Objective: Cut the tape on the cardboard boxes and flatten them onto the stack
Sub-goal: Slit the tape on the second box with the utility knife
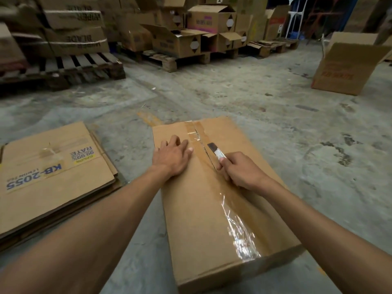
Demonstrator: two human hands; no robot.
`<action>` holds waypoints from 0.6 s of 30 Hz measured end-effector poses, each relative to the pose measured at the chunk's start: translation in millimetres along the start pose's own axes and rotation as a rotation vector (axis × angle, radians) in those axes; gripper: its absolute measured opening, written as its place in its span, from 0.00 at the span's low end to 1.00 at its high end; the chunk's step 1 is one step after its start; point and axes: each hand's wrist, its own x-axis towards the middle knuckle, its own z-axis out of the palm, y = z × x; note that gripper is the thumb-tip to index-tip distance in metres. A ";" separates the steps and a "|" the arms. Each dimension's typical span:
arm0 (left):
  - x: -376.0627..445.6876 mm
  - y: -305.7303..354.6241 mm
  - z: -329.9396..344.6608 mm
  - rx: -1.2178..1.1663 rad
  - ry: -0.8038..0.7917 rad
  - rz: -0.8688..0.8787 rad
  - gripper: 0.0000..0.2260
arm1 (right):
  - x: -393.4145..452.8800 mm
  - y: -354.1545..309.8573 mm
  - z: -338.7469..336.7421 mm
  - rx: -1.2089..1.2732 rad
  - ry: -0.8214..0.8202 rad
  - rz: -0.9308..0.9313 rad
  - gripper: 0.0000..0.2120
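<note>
A closed cardboard box point(197, 213) stands on the concrete floor in front of me. Clear tape point(235, 213) runs along its top seam; the far part of the seam is slit open. My left hand point(172, 157) lies flat on the left flap, fingers spread. My right hand point(239, 170) grips a utility knife point(215, 151), whose blade sits in the seam at the near end of the slit. A stack of flattened boxes point(51, 172) lies on the floor to the left.
An upright open box point(347, 68) stands at the right. Wooden pallets point(84, 66) loaded with cartons point(212, 20) line the back. A white chair point(297, 15) is at the far right. Bare concrete floor point(233, 92) lies between the pallets and me.
</note>
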 end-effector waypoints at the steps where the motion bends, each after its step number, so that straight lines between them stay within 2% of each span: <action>1: 9.5 0.4 0.1 0.010 -0.001 -0.007 0.23 | 19.2 0.1 1.0 -0.086 0.038 -0.010 0.16; 5: 35.5 1.1 7.9 -0.037 0.118 -0.024 0.18 | 86.9 -7.5 14.5 -0.358 0.076 0.030 0.18; 10: 46.6 -5.6 23.1 -0.085 0.282 -0.022 0.13 | 143.7 -26.2 19.1 -0.474 0.189 0.063 0.16; 12: 48.8 -6.7 26.9 -0.060 0.252 -0.031 0.17 | 159.8 -31.2 18.8 -0.487 0.187 0.086 0.16; 14: 52.8 -7.7 28.6 -0.047 0.156 -0.059 0.22 | 170.8 -32.7 20.8 -0.480 0.192 0.103 0.16; 18: 55.7 -7.9 28.0 -0.066 0.132 -0.066 0.24 | 180.2 -33.8 23.6 -0.508 0.192 0.095 0.15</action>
